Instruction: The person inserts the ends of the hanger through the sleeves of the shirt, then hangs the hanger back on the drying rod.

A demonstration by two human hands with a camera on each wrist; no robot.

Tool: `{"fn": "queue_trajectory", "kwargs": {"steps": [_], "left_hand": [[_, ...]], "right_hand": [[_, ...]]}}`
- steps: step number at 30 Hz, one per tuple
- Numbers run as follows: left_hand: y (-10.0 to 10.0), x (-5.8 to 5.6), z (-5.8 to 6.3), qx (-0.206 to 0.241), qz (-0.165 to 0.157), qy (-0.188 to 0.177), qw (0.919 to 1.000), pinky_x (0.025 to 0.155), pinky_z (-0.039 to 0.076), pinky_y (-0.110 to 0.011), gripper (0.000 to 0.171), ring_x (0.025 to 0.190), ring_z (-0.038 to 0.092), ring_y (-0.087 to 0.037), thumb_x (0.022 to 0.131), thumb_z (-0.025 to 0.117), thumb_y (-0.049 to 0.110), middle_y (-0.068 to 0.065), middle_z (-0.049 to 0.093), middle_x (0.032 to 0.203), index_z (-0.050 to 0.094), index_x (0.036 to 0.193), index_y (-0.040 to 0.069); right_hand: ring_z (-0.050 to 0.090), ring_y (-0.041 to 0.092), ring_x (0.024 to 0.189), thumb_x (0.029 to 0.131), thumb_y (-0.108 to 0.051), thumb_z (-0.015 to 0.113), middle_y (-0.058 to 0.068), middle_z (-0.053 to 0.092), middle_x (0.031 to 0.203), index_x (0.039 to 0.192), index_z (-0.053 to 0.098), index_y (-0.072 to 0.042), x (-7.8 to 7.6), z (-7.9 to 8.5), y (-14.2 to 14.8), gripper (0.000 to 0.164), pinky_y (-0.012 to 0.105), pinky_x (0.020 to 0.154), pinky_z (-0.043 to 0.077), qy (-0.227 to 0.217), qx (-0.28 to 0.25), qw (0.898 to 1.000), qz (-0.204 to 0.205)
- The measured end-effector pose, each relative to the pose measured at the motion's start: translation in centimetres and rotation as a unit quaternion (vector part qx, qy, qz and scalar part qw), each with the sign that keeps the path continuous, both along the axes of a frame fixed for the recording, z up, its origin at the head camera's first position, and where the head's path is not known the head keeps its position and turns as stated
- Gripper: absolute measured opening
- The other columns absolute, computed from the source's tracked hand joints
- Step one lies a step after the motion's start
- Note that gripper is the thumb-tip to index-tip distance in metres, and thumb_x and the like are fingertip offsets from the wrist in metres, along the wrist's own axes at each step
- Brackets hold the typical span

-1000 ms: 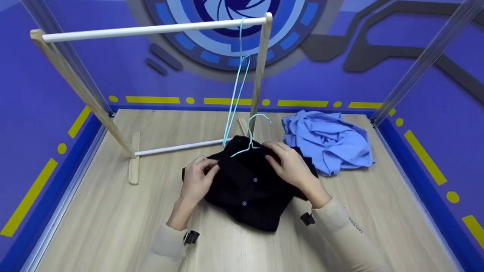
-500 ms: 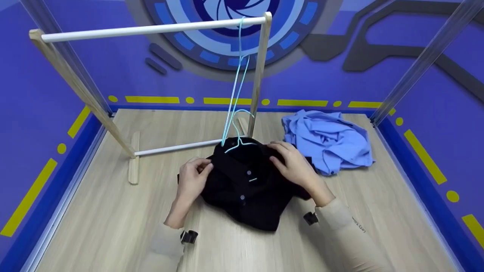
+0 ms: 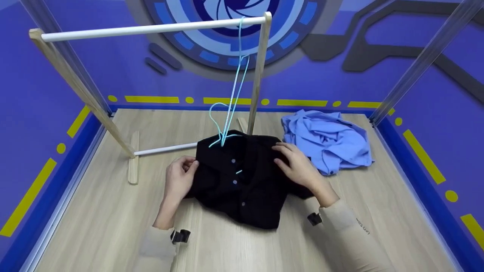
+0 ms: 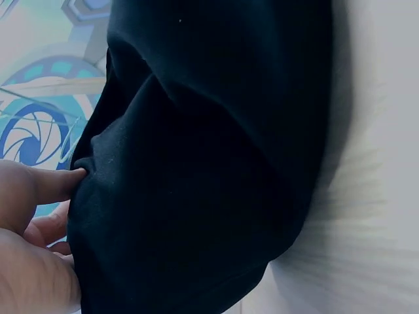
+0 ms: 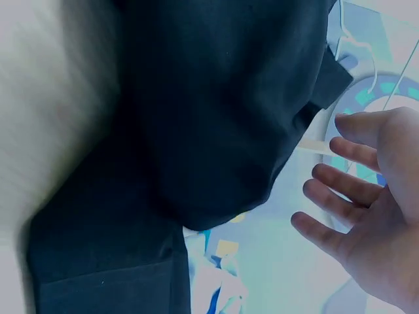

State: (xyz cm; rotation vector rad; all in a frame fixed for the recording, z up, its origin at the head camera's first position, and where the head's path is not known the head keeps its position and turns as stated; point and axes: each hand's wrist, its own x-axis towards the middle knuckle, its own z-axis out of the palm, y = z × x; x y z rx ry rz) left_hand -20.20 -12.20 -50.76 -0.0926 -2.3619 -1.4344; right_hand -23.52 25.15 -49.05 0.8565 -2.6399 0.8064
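Note:
A black buttoned shirt [image 3: 261, 189] lies in front of me with a light-blue wire hanger [image 3: 218, 103] inside it, its hook sticking up out of the collar. My left hand [image 3: 179, 177] pinches the cloth at the shirt's left shoulder edge; in the left wrist view the thumb and finger [image 4: 57, 185] grip a fold there. Beside the right shoulder is my right hand [image 3: 300, 170]. The right wrist view shows that hand [image 5: 380, 209] with fingers spread and apart from the cloth. Most of the hanger's body is hidden within the shirt.
Behind the shirt stands a wooden rack with a white top rod [image 3: 151, 30]. A second light-blue hanger [image 3: 240, 41] hangs near the rod's right end and overlaps the shirt's collar in the head view. A crumpled blue shirt [image 3: 329, 139] lies at the back right.
The left hand has moved left with the shirt's shoulder, spreading the shirt wider. The hanger's hook has shifted left with it. The right hand has moved slightly right.

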Motion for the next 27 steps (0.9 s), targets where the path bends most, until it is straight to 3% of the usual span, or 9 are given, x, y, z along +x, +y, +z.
{"fn": "queue_trajectory", "kwargs": {"steps": [6, 11, 15, 27], "left_hand": [[-0.8, 0.3, 0.6, 0.005, 0.024, -0.011, 0.9997, 0.067, 0.043, -0.023, 0.008, 0.074, 0.058, -0.018, 0.094, 0.072, 0.003, -0.007, 0.067, 0.082, 0.075, 0.097, -0.003], [-1.3, 0.6, 1.4, 0.008, 0.040, -0.023, 0.9989, 0.068, 0.042, -0.023, 0.009, 0.074, 0.058, -0.019, 0.095, 0.072, 0.006, -0.007, 0.067, 0.083, 0.075, 0.097, -0.003], [-1.8, 0.9, 1.9, 0.018, 0.056, -0.028, 0.9979, 0.068, 0.042, -0.022, 0.011, 0.076, 0.057, -0.019, 0.096, 0.071, 0.007, -0.008, 0.066, 0.084, 0.074, 0.099, -0.003], [-2.6, 1.3, 2.5, 0.046, 0.094, 0.014, 0.9944, 0.068, 0.042, -0.018, 0.008, 0.076, 0.056, -0.014, 0.096, 0.071, 0.004, -0.010, 0.067, 0.087, 0.074, 0.099, -0.003]], "right_hand": [[0.044, 0.043, 0.137, 0.099, -0.015, 0.069, 0.028, 0.050, 0.145, 0.140, 0.058, 0.001, 0.3, -0.5, 0.8, 0.045, 0.057, 0.110, 0.037, -0.048, 0.022, 0.999, -0.011], [0.038, 0.045, 0.141, 0.101, -0.026, 0.068, 0.029, 0.041, 0.153, 0.147, 0.051, 0.000, 0.5, -0.9, 1.4, 0.055, 0.058, 0.113, 0.034, -0.111, 0.054, 0.992, -0.019], [0.037, 0.047, 0.142, 0.102, -0.028, 0.067, 0.029, 0.039, 0.154, 0.150, 0.047, 0.000, 0.6, -1.4, 1.6, 0.059, 0.059, 0.113, 0.033, -0.133, 0.072, 0.988, -0.013], [0.039, 0.040, 0.142, 0.101, -0.029, 0.068, 0.024, 0.040, 0.156, 0.159, 0.032, -0.003, 0.7, -2.6, 2.3, 0.073, 0.054, 0.115, 0.032, -0.173, 0.060, 0.983, -0.001]]}}
